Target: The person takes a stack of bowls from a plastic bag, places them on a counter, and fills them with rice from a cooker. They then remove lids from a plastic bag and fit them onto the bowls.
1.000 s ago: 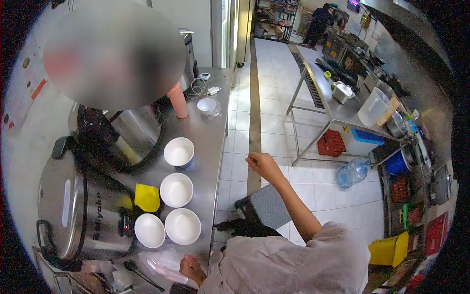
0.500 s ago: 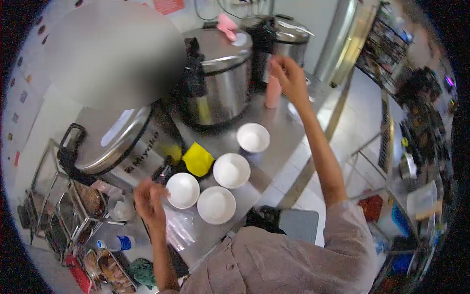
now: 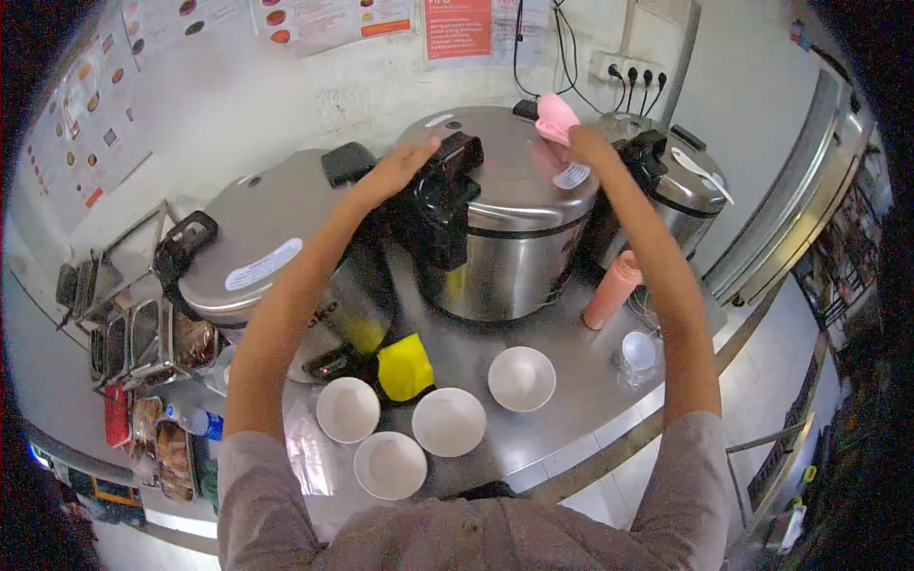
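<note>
Both arms reach forward to the middle steel cooker (image 3: 509, 271), whose lid is closed. My left hand (image 3: 405, 169) is raised beside the cooker's black latch, fingers stretched out, nothing in it. At the pink scoop (image 3: 555, 116) on the lid is my right hand (image 3: 592, 147); its fingers are mostly hidden, so its hold on the scoop is unclear. Nearer to me stand several white bowls, among them one at the right (image 3: 522, 379) and one at the front (image 3: 390, 465). A yellow item (image 3: 406, 368) lies behind them.
A large cooker (image 3: 257, 238) stands at the left, and a smaller one (image 3: 685, 181) with a white spoon on its lid at the right. A pink bottle (image 3: 612, 293) stands upright beside a small white cup (image 3: 638, 351). Metal racks (image 3: 143, 333) are at the left.
The view has shifted toward the cookers. My left hand has gone from beside the bowls up to the middle cooker; my right hand has moved from above the pink bottle to the pink scoop.
</note>
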{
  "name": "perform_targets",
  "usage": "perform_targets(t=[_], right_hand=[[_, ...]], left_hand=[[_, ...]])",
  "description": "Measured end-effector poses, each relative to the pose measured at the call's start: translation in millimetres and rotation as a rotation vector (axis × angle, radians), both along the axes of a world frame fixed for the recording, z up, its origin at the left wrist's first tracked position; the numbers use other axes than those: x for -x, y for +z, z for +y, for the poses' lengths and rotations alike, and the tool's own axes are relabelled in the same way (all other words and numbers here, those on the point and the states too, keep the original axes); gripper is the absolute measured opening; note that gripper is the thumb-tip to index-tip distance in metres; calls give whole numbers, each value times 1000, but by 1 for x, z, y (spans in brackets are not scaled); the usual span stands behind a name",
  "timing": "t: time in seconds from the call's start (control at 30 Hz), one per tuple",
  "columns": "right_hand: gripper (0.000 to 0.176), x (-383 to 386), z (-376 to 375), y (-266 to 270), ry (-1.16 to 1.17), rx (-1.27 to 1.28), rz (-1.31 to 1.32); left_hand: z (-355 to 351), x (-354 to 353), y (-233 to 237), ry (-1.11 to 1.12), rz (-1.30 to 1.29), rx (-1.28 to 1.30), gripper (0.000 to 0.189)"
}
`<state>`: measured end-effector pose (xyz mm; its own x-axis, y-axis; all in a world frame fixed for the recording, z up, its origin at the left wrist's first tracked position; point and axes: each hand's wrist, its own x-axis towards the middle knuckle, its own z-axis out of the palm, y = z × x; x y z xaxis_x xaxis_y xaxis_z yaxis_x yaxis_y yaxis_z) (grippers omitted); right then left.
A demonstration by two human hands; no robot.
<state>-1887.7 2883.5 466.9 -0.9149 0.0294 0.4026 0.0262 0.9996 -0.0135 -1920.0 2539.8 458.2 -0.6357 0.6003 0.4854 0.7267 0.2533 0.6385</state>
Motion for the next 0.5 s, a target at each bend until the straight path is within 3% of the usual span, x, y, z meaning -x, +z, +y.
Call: perform_targets(t=[0.07,0.1,0.13,0.2,0.23,0.27,0.3,0.33,0.37,0.4,0.47,0.5], right_hand=[[26,-17,37,3,263,216,-19],[28,-46,25,23,264,488,-147],[29,-82,9,42,257,760,-273],[34,-115,11,34,308,1239,42],[36,-130,25,29,409,1307,95],[38,-147,35,24,506,1375,144],[37,-171,26,23,503,1458,299],[36,-192,19,21,496,1528,464],[35,-201,42,8,571,1543,494],[34,-210,63,-2,647,1554,531],[34,-229,41,1,364,1253,662],[34,-238,32,1,218,1100,712]], left_hand=[[3,-7,-1,-65,-35,-64,59],[8,-9,5,66,-322,13,54],[12,-13,12,104,-179,-18,50],[17,-17,17,185,104,-67,43],[24,0,22,199,328,-35,36],[32,29,46,340,257,252,37],[38,22,67,87,-323,-152,45],[42,-11,100,-76,-607,-276,49],[47,5,127,-221,-556,-123,39],[53,-17,164,24,-492,0,37],[81,49,194,-71,-176,255,39],[88,51,202,-19,-249,248,37]])
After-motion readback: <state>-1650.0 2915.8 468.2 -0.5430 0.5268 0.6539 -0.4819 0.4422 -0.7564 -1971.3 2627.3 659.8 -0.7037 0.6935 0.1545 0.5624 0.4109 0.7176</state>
